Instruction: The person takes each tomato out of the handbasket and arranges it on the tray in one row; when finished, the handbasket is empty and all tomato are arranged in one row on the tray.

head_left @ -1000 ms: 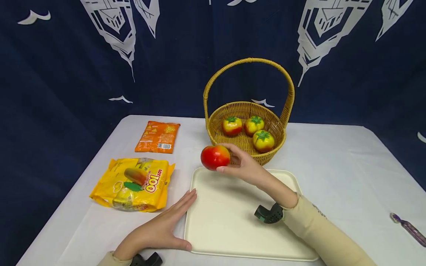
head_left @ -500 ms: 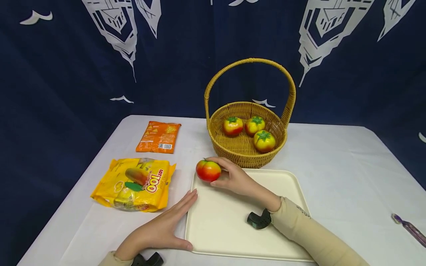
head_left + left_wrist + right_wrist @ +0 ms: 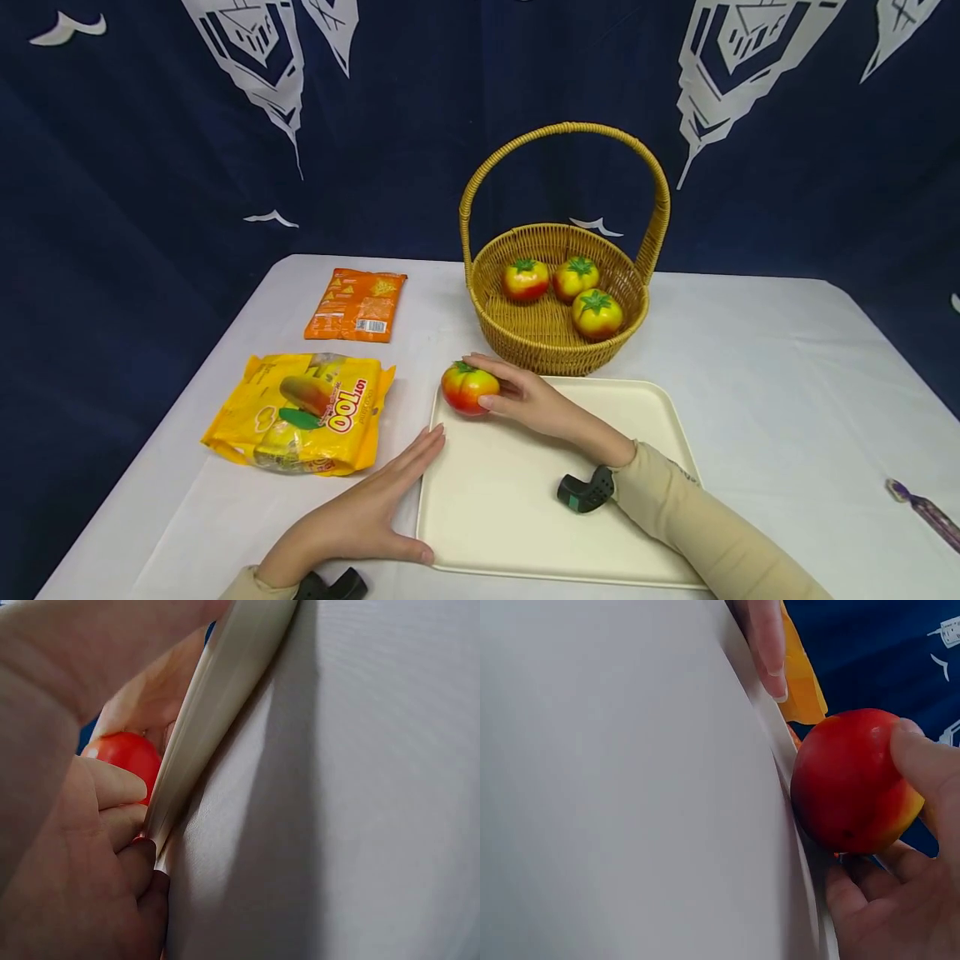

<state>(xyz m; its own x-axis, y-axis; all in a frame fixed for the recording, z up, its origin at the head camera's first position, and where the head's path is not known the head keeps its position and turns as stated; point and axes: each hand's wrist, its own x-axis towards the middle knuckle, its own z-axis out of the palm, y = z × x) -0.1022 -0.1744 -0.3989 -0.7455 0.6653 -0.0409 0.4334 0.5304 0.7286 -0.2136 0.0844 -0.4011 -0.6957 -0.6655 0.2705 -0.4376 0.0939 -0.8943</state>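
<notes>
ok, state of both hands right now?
Left hand: open, touching the left edge of the tray.
Right hand: holding a red-and-yellow fruit at the tray's far left corner.

"LOT 100" on yellow bag [image 3: 300,417], barcode [image 3: 371,326] on orange packet [image 3: 352,305]

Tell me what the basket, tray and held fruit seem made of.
Basket: wicker or a lookalike, slightly glossy, by its weave. Tray: probably plastic, smooth and matte, by its even surface. Held fruit: possibly painted plastic or foam, glossy, by its highlights.
</notes>
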